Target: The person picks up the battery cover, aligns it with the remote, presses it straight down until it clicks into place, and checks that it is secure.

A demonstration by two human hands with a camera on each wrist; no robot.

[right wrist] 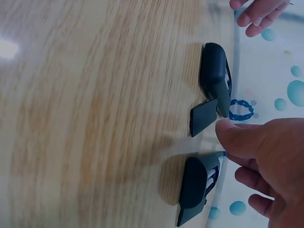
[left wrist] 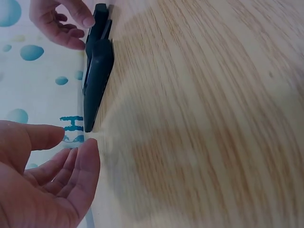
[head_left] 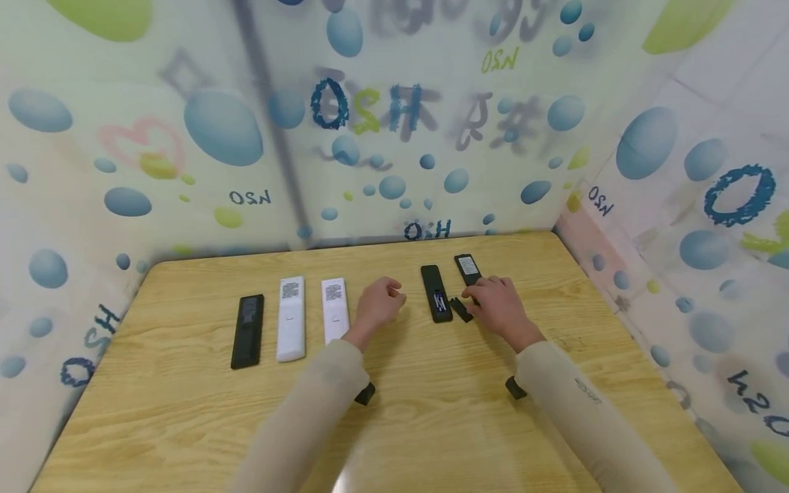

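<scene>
My left hand (head_left: 379, 305) hovers over the table with loosely bent fingers and holds nothing, right of a white remote control (head_left: 335, 311). In the middle right lies a black remote control (head_left: 435, 291), its battery compartment uncovered and batteries showing. A loose black battery cover (head_left: 461, 309) lies beside it. My right hand (head_left: 498, 307) is just past that cover, thumb close to it in the right wrist view; contact is unclear. Partly under this hand is a second black remote (head_left: 468, 267). The right wrist view shows its compartment (right wrist: 211, 179) uncovered too, with another cover (right wrist: 192, 213) alongside.
Further left on the wooden table (head_left: 431, 418) lie another white remote (head_left: 291, 318) and a black remote (head_left: 247, 332), both face down. Patterned walls (head_left: 394, 185) rise behind the table and at both sides. Small black pieces (head_left: 366, 394) show at both wrists.
</scene>
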